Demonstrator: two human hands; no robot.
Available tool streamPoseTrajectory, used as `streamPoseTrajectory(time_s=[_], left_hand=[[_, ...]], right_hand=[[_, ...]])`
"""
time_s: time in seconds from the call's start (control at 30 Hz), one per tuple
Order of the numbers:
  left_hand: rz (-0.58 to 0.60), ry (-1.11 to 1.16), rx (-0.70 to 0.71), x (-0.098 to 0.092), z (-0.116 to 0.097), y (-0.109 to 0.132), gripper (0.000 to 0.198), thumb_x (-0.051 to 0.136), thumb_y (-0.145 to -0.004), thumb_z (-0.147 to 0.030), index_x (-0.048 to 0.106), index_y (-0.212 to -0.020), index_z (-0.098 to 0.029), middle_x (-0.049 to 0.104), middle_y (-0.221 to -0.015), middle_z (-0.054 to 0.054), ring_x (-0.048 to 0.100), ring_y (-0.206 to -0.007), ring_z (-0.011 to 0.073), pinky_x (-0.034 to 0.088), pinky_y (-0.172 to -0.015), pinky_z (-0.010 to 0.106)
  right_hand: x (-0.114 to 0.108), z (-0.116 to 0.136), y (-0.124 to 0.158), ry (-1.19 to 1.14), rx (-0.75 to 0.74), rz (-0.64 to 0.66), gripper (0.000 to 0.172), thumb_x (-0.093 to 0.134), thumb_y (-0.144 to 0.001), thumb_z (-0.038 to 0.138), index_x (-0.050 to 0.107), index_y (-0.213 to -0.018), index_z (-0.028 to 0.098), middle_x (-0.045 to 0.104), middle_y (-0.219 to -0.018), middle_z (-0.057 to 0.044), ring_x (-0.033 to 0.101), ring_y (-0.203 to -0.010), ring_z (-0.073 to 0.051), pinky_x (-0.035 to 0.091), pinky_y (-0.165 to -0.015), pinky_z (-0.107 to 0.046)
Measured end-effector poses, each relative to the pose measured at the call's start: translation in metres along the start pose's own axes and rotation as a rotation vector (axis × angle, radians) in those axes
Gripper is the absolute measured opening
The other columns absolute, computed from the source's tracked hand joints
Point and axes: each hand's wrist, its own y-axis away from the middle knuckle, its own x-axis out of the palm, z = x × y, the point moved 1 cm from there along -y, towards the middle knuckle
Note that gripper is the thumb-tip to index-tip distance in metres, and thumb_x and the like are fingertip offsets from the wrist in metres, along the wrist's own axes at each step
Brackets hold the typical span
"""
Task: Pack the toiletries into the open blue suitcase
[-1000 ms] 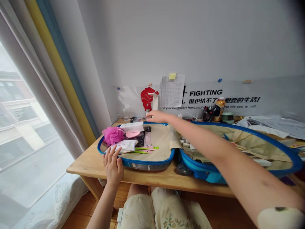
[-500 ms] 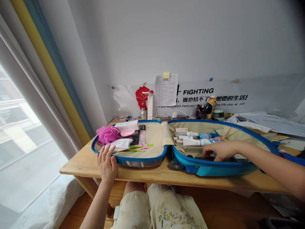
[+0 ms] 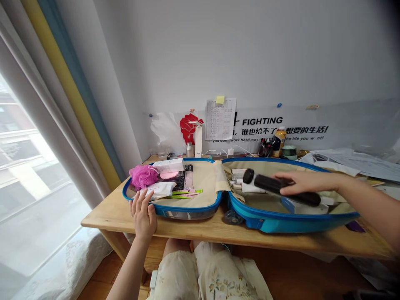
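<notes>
An open blue suitcase point(image 3: 265, 225) lies spread on the wooden desk. My right hand point(image 3: 293, 183) is closed around a long black cylindrical object point(image 3: 268, 183) with a knob-like end, held tilted above the right half; its exact kind is unclear. My left hand point(image 3: 143, 214) rests with fingers extended on the front rim of the left half. Close to its fingertips are a white soft pack point(image 3: 161, 189) and a pink bath puff point(image 3: 143, 176). White tubes point(image 3: 250, 187) lie in the right half, partly hidden by the black object. A blue-and-white box point(image 3: 304, 206) sits under my right hand.
The left half also holds a white box point(image 3: 168, 165), a pink round item point(image 3: 169, 175) and green-and-pink strips point(image 3: 187, 194). Behind stand an orange-capped bottle point(image 3: 279, 141), a green jar point(image 3: 289, 152) and a metallic bottle point(image 3: 189, 149). Papers point(image 3: 359, 162) lie at right.
My right hand has lifted the black object up from the near side of the right half. The blue-and-white box beneath now shows. My left hand stays on the rim.
</notes>
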Motion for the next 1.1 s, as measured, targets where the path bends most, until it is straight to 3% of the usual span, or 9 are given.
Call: streamPoseTrajectory(time_s=[0.07, 0.13, 0.2, 0.4, 0.57, 0.7, 0.9, 1.1], left_hand=[[0.000, 0.004, -0.010, 0.000, -0.001, 0.000, 0.048, 0.027, -0.100, -0.041, 0.059, -0.128, -0.020, 0.056, -0.136, 0.013, 0.036, -0.140, 0.0270, 0.019, -0.117, 0.049], [-0.001, 0.008, -0.013, -0.001, -0.002, -0.001, 0.048, 0.026, -0.100, -0.042, 0.059, -0.128, -0.020, 0.057, -0.136, 0.013, 0.036, -0.140, 0.0268, 0.019, -0.117, 0.049], [-0.001, 0.007, -0.007, -0.001, -0.003, -0.001, 0.048, 0.026, -0.100, -0.041, 0.059, -0.128, -0.020, 0.056, -0.136, 0.013, 0.035, -0.140, 0.0264, 0.019, -0.117, 0.048], [-0.005, -0.005, 0.023, -0.001, -0.002, -0.001, 0.046, 0.027, -0.100, -0.039, 0.060, -0.126, -0.018, 0.057, -0.135, 0.014, 0.036, -0.140, 0.0261, 0.019, -0.117, 0.048], [0.006, 0.002, 0.002, -0.001, -0.001, 0.000, 0.048, 0.027, -0.100, -0.041, 0.059, -0.129, -0.020, 0.055, -0.138, 0.013, 0.035, -0.140, 0.0269, 0.020, -0.117, 0.048], [0.017, -0.011, 0.001, 0.000, 0.000, 0.001, 0.048, 0.027, -0.100, -0.040, 0.059, -0.129, -0.019, 0.055, -0.138, 0.013, 0.035, -0.141, 0.0263, 0.018, -0.118, 0.048], [0.005, 0.000, 0.011, 0.000, 0.000, 0.000, 0.048, 0.027, -0.100, -0.041, 0.059, -0.129, -0.020, 0.056, -0.136, 0.012, 0.035, -0.140, 0.0259, 0.020, -0.117, 0.047], [0.004, -0.002, 0.018, -0.001, -0.001, 0.000, 0.046, 0.028, -0.100, -0.039, 0.059, -0.128, -0.020, 0.056, -0.136, 0.012, 0.035, -0.140, 0.0259, 0.020, -0.117, 0.047]], right_hand=[[-0.015, 0.018, -0.012, -0.095, -0.047, 0.223, 0.058, 0.060, -0.066, 0.063, 0.066, -0.115, 0.034, 0.072, -0.108, -0.010, 0.068, -0.087, -0.021, 0.050, -0.076, -0.034], [-0.024, 0.048, -0.029, -0.085, -0.086, 0.201, 0.066, 0.055, -0.072, 0.063, 0.058, -0.130, 0.031, 0.067, -0.120, -0.011, 0.067, -0.097, -0.025, 0.050, -0.082, -0.037], [-0.021, 0.088, -0.049, -0.010, -0.195, 0.150, 0.067, 0.056, -0.074, 0.062, 0.056, -0.132, 0.029, 0.064, -0.127, -0.010, 0.064, -0.107, -0.028, 0.049, -0.090, -0.040], [0.041, 0.209, -0.113, 0.178, -0.464, 0.149, 0.063, 0.060, -0.075, 0.037, 0.051, -0.135, 0.023, 0.062, -0.130, -0.010, 0.064, -0.107, -0.026, 0.052, -0.086, -0.033], [0.093, 0.274, -0.155, 0.238, -0.517, 0.089, 0.067, 0.068, -0.068, 0.028, 0.052, -0.133, 0.023, 0.058, -0.135, -0.013, 0.060, -0.115, -0.032, 0.051, -0.089, -0.039], [0.119, 0.297, -0.173, 0.240, -0.550, 0.044, 0.059, 0.065, -0.074, 0.027, 0.053, -0.132, 0.026, 0.060, -0.133, -0.008, 0.056, -0.121, -0.031, 0.048, -0.096, -0.042], [0.145, 0.299, -0.174, 0.212, -0.566, 0.003, 0.059, 0.065, -0.077, 0.029, 0.053, -0.134, 0.033, 0.059, -0.134, -0.003, 0.051, -0.126, -0.032, 0.045, -0.104, -0.044], [0.137, 0.296, -0.171, 0.194, -0.565, -0.028, 0.056, 0.070, -0.075, 0.031, 0.057, -0.130, 0.029, 0.054, -0.137, -0.007, 0.046, -0.130, -0.033, 0.041, -0.107, -0.047]])
